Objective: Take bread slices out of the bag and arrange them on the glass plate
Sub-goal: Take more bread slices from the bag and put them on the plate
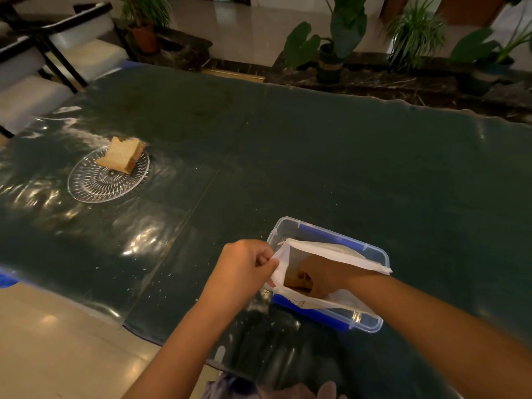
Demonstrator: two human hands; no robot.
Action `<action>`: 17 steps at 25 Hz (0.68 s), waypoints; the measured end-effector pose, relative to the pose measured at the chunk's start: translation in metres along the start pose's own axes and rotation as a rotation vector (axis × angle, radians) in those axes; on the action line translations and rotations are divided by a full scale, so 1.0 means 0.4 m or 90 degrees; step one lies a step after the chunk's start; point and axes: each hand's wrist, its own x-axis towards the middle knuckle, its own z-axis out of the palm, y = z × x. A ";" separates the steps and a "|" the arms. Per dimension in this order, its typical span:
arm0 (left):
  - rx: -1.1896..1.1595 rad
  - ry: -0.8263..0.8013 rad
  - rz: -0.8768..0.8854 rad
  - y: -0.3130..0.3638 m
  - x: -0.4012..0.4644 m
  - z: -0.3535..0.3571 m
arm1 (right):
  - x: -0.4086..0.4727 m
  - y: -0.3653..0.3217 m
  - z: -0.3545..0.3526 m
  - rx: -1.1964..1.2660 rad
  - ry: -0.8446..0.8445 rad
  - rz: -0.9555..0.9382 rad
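Note:
A round cut-glass plate (95,185) lies on the dark table at the left, with a small stack of brown bread slices (122,155) on its far side. Near the front edge, a white plastic bread bag (331,251) sits in a clear box with blue clips (371,323). My left hand (244,266) pinches the bag's left edge and holds the mouth apart. My right hand (322,275) is inside the bag, fingers closed around a brown bread slice (296,282) that is mostly hidden by the bag.
The table (288,156) is covered with a glossy dark green sheet dotted with crumbs. White chairs (83,38) stand at the far left. Potted plants (334,38) line a ledge behind the table. Tiled floor shows at lower left.

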 end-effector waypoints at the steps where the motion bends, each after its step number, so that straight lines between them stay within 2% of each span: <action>1: 0.002 -0.001 0.001 0.000 0.001 0.000 | 0.004 0.000 0.005 0.003 0.007 0.002; 11: 0.056 0.036 0.031 0.014 0.044 -0.006 | -0.038 -0.012 -0.084 -0.091 0.085 -0.041; 14: 0.073 0.050 0.055 0.024 0.078 -0.009 | -0.090 -0.039 -0.133 -0.174 0.187 -0.077; 17: 0.071 0.038 0.060 0.028 0.108 -0.012 | -0.163 -0.048 -0.189 -0.172 0.250 -0.088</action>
